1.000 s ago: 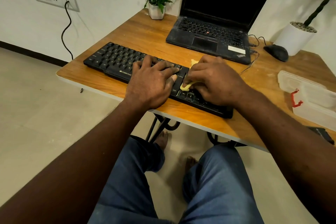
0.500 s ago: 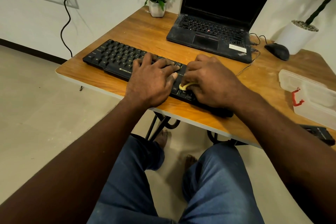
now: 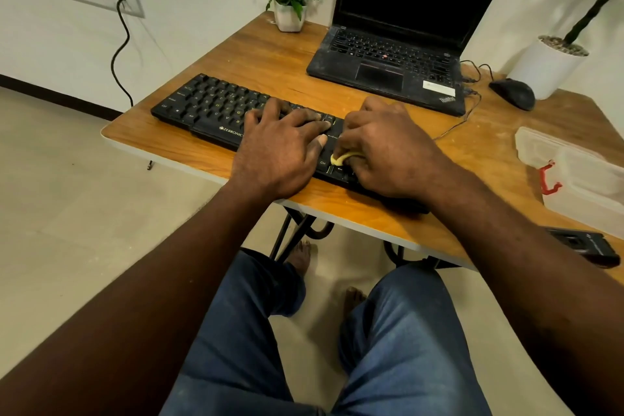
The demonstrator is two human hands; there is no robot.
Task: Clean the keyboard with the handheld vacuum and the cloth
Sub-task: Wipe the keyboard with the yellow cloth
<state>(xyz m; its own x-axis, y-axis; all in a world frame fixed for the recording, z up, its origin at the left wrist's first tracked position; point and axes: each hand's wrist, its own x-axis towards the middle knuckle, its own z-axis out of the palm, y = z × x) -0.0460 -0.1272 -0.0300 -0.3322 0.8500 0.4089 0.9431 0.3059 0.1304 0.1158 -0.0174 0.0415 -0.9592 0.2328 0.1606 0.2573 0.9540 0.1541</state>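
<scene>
The keyboard (image 3: 216, 108) lies on the tabletop (image 3: 270, 54). The left hand (image 3: 280, 152) rests on its middle keys with fingers spread flat. The right hand (image 3: 388, 152) pinches the yellow cloth (image 3: 341, 158) against the keys at its right end. Short strokes along the rows, with the keyboard pinned, should work best. Right of the keyboard sits a clear plastic box (image 3: 574, 172); I cannot tell what is inside.

Keyboard (image 3: 216, 108) on table (image 3: 277, 54) — before laptop (image 3: 388, 64)

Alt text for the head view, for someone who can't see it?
The right hand holds a yellow cloth against the right part of a black keyboard while the left hand lies flat on the keys. A laptop, mouse and flower pot stand behind on the wooden table.
</scene>
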